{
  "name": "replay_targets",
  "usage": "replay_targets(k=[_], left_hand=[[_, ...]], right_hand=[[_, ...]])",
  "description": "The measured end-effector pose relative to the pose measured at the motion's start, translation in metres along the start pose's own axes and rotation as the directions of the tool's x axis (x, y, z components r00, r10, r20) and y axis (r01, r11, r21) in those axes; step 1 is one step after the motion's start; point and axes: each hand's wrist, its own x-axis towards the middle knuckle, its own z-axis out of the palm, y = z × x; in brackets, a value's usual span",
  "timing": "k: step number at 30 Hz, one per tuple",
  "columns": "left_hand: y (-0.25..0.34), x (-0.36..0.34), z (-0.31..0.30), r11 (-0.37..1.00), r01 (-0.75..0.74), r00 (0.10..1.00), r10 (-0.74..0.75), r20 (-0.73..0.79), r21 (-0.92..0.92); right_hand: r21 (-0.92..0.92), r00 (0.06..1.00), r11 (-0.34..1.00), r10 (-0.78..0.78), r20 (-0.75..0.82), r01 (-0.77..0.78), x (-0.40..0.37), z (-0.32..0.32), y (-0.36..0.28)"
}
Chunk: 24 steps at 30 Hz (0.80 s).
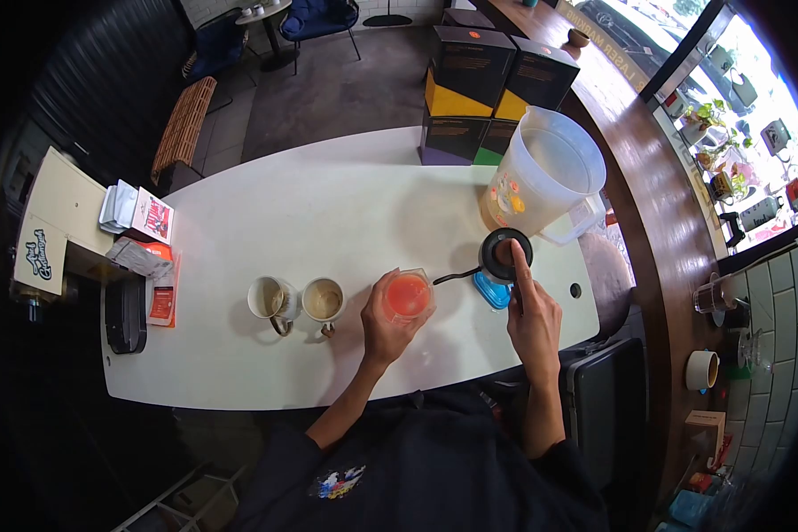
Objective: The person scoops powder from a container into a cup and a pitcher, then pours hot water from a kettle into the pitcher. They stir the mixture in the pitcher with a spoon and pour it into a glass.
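A clear glass of pinkish-red drink is wrapped in the fingers of my left hand, over the front middle of the white table. To the right, my right hand stretches its index finger over the right rim of a small round black vessel with a thin handle pointing left; its other fingers are partly curled. Just under that vessel a blue plastic item is partly hidden. Left of the glass stand two white cups, a left cup and a right cup, both with brownish stains inside.
A large translucent pitcher stands at the back right, beside stacked black boxes. Card holders and a dark case line the left end. Along the right runs a wooden counter, with a black chair near my right elbow.
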Motion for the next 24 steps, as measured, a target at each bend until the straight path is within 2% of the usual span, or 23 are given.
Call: replay_targets(k=[24], left_hand=[[-0.0098,-0.0024,0.0044,1.000,0.007,1.000,-0.007,-0.010,-0.011]], right_hand=[[0.021,1.000,1.000,0.006,0.004,-0.006,0.0020,0.0037,-0.0010]])
